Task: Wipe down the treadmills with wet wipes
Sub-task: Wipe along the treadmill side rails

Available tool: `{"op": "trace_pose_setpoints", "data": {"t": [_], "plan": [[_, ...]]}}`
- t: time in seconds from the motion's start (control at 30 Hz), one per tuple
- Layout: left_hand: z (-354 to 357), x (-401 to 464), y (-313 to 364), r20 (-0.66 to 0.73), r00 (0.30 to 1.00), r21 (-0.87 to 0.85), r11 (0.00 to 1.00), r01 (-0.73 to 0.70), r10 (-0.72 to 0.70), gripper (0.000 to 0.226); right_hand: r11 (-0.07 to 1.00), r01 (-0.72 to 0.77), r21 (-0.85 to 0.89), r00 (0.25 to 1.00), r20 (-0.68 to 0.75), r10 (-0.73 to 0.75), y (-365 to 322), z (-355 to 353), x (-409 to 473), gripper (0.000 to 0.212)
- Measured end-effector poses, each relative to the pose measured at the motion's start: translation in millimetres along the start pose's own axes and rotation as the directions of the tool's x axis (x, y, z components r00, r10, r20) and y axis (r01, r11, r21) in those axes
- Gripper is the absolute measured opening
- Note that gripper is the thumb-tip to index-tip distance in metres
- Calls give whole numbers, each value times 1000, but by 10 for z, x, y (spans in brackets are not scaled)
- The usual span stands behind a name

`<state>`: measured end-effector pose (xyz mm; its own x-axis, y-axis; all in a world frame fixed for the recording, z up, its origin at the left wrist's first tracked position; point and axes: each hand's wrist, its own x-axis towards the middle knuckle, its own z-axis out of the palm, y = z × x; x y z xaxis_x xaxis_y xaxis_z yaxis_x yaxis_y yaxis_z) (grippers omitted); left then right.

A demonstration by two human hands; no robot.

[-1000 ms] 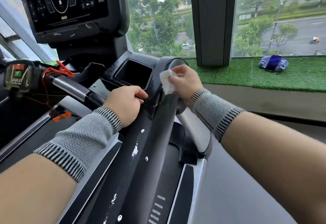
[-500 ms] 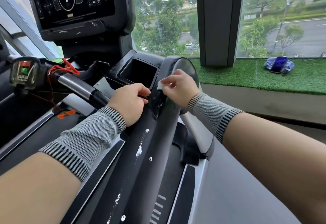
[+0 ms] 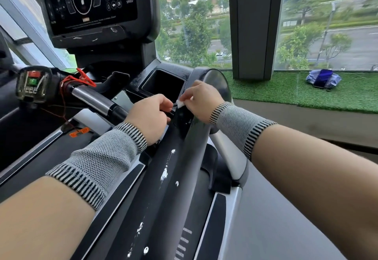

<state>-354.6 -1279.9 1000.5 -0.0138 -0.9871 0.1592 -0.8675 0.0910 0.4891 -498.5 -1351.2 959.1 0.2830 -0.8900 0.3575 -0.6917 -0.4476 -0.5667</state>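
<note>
Bright window daylight — soft, wide-angle edges

The glossy black treadmill side rail [image 3: 163, 178] carries white splotches. Grey knitted wrist sleeves [image 3: 98, 163] end in black-and-white striped cuffs. The crumpled wet wipe [image 3: 180, 103] is white.

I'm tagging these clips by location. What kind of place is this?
Most likely a gym, on an upper floor. A treadmill console with speed keys stands ahead, a red safety clip hangs by the handlebar, and the window overlooks a street below.
</note>
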Motion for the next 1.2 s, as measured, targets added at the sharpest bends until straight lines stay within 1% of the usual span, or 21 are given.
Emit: {"op": "trace_pose_setpoints", "data": {"t": [0.07, 0.13, 0.2, 0.27, 0.3, 0.37, 0.43, 0.47, 0.5, 0.53, 0.63, 0.67, 0.7, 0.77, 0.83, 0.9, 0.97, 1.07, 1.2], "plan": [[13, -14, 13, 5, 1000, 17, 1000, -7, 7, 38, 997, 71, 42, 997, 9, -72, -55, 34, -169, 23], [33, -18, 11, 16, 1000, 47, 999, -20, 19, 37, 981, 134, 143, 990, -63, -127, -48, 94, -388, 19], [57, -22, 17, 36, 999, 83, 996, -35, 32, 35, 948, 152, 280, 984, -128, -120, 11, 178, -631, 14], [76, -33, 36, 57, 997, 132, 990, -50, 43, 36, 924, 134, 358, 987, -133, -92, 104, 250, -811, 20], [86, -45, 53, 65, 997, 158, 986, -56, 46, 37, 920, 103, 378, 991, -117, -63, 155, 281, -859, 25], [97, -64, 96, 72, 996, 199, 977, -70, 56, 39, 918, -16, 397, 993, -103, 62, 273, 344, -830, 33], [110, -79, 135, 78, 995, 215, 974, -75, 60, 41, 880, -152, 450, 960, -145, 240, 334, 362, -678, 37], [118, -87, 150, 82, 995, 220, 973, -76, 59, 41, 856, -188, 481, 939, -167, 300, 328, 354, -616, 35], [124, -94, 159, 84, 995, 223, 972, -76, 58, 42, 845, -195, 499, 929, -183, 322, 303, 349, -586, 33], [127, -94, 164, 86, 995, 226, 971, -77, 59, 42, 849, -182, 495, 935, -180, 306, 254, 327, -614, 32], [142, -83, 166, 86, 995, 234, 969, -75, 56, 41, 883, -39, 469, 982, -143, 120, 176, 333, -893, 26], [148, -79, 169, 84, 995, 235, 969, -72, 54, 41, 889, -24, 457, 987, -133, 95, 183, 355, -962, 26], [163, -78, 170, 84, 995, 235, 970, -70, 51, 41, 892, -41, 450, 984, -138, 115, 221, 393, -970, 26], [199, -83, 188, 77, 995, 235, 969, -73, 56, 41, 876, -149, 459, 949, -182, 257, 317, 429, -789, 27], [222, -85, 228, 75, 995, 248, 966, -80, 63, 41, 801, -291, 523, 889, -160, 428, 422, 427, -516, 19], [240, -72, 279, 83, 994, 265, 960, -94, 75, 40, 723, -376, 580, 840, -116, 530, 532, 441, -368, 9], [259, -53, 333, 96, 992, 284, 953, -103, 79, 39, 674, -409, 615, 814, -88, 574, 577, 547, -426, 12], [297, -26, 394, 120, 990, 301, 948, -106, 73, 39, 641, -431, 635, 802, -57, 595, 556, 716, -700, 17], [339, 10, 429, 129, 991, 311, 947, -82, 44, 40, 646, -408, 645, 791, -104, 603, 650, 675, -552, 10]]}}
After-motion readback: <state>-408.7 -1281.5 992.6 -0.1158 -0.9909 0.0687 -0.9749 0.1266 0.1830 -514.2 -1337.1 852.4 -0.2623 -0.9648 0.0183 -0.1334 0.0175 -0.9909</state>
